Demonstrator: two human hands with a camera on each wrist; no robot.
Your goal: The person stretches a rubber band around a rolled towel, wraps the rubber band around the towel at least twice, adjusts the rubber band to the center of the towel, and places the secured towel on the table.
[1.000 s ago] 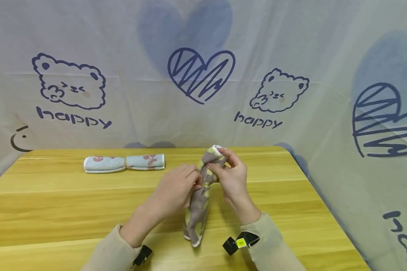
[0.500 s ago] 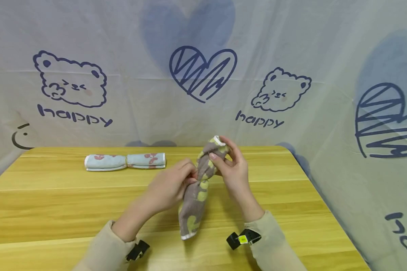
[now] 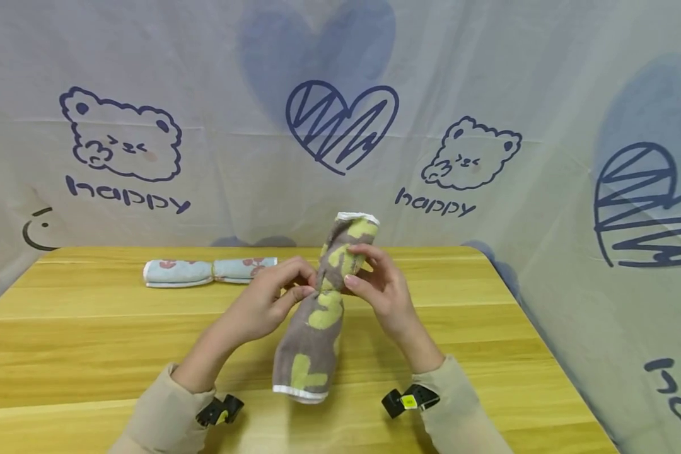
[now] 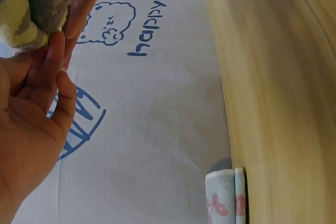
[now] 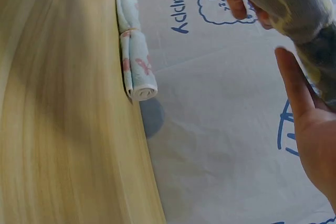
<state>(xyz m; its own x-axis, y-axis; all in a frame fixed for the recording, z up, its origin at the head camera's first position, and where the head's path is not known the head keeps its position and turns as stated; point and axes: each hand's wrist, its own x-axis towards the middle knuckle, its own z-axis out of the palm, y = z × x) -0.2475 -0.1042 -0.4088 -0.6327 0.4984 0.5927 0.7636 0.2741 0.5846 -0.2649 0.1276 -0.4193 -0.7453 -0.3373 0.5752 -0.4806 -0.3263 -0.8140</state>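
A grey-brown towel with yellow patches and white hems is rolled up and drawn in tightly at its middle. It is held aslant above the table, its top end leaning right. My left hand pinches it at the narrow waist with thumb and fingers. Higher up, my right hand grips the upper half from the right side, thumb in front. Both wrist views show part of the same towel, the left hand below it and the right hand against it. Whatever cinches the waist is too small to make out.
At the back left of the wooden table lies a light blue rolled towel with red motifs, tied at its middle by a thin band. Behind the table hangs a pale cloth printed with bears and hearts.
The grey-brown towel has risen and turned, showing more of its yellow pattern. Its lower end has swung left. My left hand has shifted left; the right hand now sits lower along the towel.
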